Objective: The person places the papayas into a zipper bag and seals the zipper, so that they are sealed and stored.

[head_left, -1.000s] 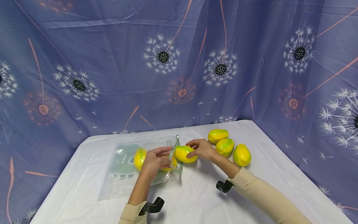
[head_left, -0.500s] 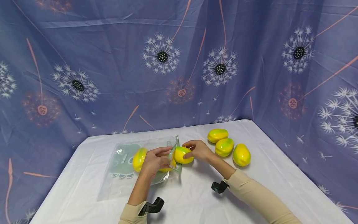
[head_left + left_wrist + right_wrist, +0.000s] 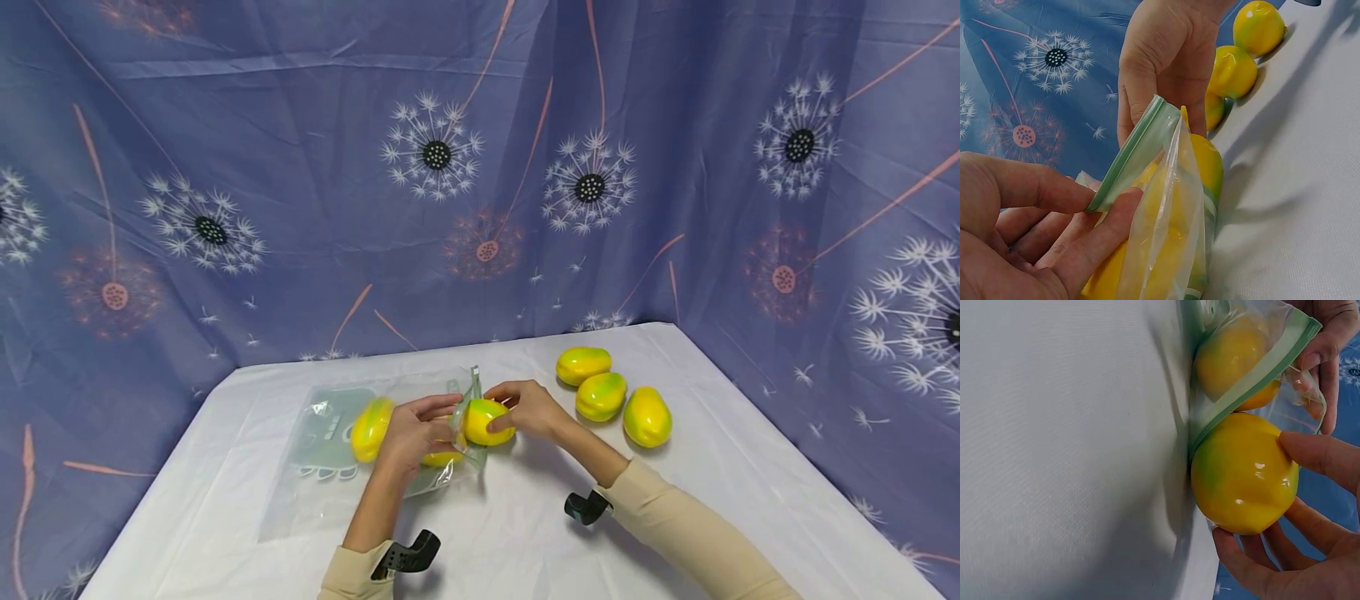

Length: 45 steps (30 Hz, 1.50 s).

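Note:
A clear zip bag (image 3: pixel 337 429) with a green print lies on the table, its mouth facing right. My left hand (image 3: pixel 408 433) pinches the bag's green zip edge (image 3: pixel 1132 150) between thumb and finger, and the mouth stands spread. Inside the bag, one yellow-green fruit (image 3: pixel 369 429), shaped like a mango, lies left of the hand; another fruit (image 3: pixel 1232 356) is nearer the mouth. With fingers and thumb spread round it, my right hand (image 3: pixel 531 408) holds a further glossy yellow-green fruit (image 3: pixel 1244 475) at the opening. Its left end overlaps the green edge in the head view.
Three more yellow-green fruits (image 3: pixel 602 397) lie close together at the back right of the white-covered table (image 3: pixel 517 542). A blue curtain (image 3: pixel 322 167) with dandelion prints hangs behind and along the sides. Black wrist cameras (image 3: pixel 408 552) sit on both forearms.
My right hand has moved left with the fruit, bringing it into the bag's mouth. The fruit deeper in the bag has shifted slightly left. My left hand has stayed in place.

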Available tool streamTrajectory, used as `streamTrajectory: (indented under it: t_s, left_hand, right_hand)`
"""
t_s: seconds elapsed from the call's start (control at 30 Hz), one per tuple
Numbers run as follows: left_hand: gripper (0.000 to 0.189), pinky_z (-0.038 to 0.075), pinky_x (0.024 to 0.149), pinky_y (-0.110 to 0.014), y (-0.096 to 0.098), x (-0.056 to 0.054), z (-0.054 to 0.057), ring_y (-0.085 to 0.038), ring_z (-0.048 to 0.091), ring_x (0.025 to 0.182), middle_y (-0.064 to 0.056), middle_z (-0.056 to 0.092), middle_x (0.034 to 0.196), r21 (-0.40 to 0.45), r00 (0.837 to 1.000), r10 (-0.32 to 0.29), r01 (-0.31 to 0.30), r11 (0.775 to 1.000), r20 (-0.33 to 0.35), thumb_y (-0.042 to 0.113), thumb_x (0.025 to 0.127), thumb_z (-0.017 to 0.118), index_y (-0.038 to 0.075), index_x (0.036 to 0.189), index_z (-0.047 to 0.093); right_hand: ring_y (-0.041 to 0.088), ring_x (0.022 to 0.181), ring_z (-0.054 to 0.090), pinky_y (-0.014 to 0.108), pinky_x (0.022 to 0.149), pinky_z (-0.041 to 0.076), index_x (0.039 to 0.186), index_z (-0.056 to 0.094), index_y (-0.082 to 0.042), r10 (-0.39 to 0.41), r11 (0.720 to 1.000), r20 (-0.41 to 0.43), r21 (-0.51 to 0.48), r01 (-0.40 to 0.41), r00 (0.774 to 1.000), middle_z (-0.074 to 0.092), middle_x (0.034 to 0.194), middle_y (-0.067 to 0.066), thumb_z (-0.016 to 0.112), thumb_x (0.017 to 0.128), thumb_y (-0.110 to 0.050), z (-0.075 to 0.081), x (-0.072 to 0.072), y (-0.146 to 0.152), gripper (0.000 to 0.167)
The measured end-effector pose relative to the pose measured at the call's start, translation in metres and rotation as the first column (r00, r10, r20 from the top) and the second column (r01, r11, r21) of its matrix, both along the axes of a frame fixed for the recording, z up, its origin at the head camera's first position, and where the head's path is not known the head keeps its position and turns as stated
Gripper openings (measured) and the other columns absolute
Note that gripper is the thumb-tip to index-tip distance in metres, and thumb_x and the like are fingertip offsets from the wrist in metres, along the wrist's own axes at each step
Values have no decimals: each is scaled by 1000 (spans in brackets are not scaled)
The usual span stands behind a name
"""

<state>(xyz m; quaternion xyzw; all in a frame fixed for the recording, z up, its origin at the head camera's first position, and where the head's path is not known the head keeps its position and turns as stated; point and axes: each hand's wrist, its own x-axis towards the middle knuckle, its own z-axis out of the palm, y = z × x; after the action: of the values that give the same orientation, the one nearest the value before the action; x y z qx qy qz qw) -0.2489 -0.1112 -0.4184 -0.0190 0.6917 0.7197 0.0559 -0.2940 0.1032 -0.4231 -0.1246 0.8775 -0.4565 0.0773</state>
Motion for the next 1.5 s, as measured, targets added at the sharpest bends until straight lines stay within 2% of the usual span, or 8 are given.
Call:
streamTrajectory:
  t_s: [0.2,0.47,0.73,0.93,1.07,1.2,1.3,1.5]
  left_hand:
    - [53,63,64,-40,0,1,-1,-29,72,78,-20,69,118,6,1000,-23,23,1000,2,-16,75,66,2,124,72]
    - [53,64,65,-40,0,2,0,-29,73,79,-20,69,120,-1,1000,-21,21,1000,2,-16,75,66,2,124,72]
    - [52,64,64,-40,0,1,-1,-26,72,78,-19,68,119,-4,1000,-21,21,1000,-2,-16,75,65,3,123,72]
    - [53,64,64,-40,0,1,-1,-27,72,78,-19,69,118,1,1000,-22,22,1000,-2,-17,74,65,3,123,72]
    - [53,64,64,-41,0,1,-1,-26,72,77,-19,69,119,5,1000,-19,19,1000,2,-17,74,65,2,124,72]
    - [53,64,65,-41,0,1,-1,-27,72,77,-18,69,119,7,1000,-16,15,1000,8,-17,74,66,2,123,72]
    - [52,64,65,-41,0,1,-1,-28,73,80,-18,69,119,4,1000,-14,14,1000,8,-17,74,66,3,123,72]
    - [52,64,65,-42,0,1,1,-32,73,85,-19,68,120,2,1000,-13,13,1000,4,-16,75,67,4,123,73]
  right_hand:
    - [22,103,65,38,90,56,121,73,-10,30,999,3,-30,-29,1000,73,116,4,89,72,-17,-3,1,-2,53]
    - [22,108,64,43,97,54,116,72,-12,16,999,15,-44,-16,1000,72,116,2,89,74,-20,-5,2,-3,46]
    - [23,100,66,38,83,57,120,73,-17,28,1000,-23,5,-28,999,71,113,7,88,75,-25,-6,3,1,48]
    - [24,101,66,34,74,60,127,71,-19,35,999,25,-18,-34,999,69,116,12,87,76,-22,-9,3,3,54]
    - [27,103,66,35,74,62,131,67,-11,27,997,50,-70,-24,998,67,119,15,87,76,-18,-10,3,2,59]
    - [29,105,68,34,76,62,126,66,-6,5,995,48,-101,0,999,68,121,15,87,74,-15,-12,3,2,57]
    - [28,102,69,36,76,62,122,68,-8,-8,994,46,-104,13,999,69,120,15,88,73,-15,-15,2,2,53]
    - [22,89,70,40,74,63,127,69,-14,-19,992,61,-120,27,998,69,118,16,87,76,-18,-15,1,1,54]
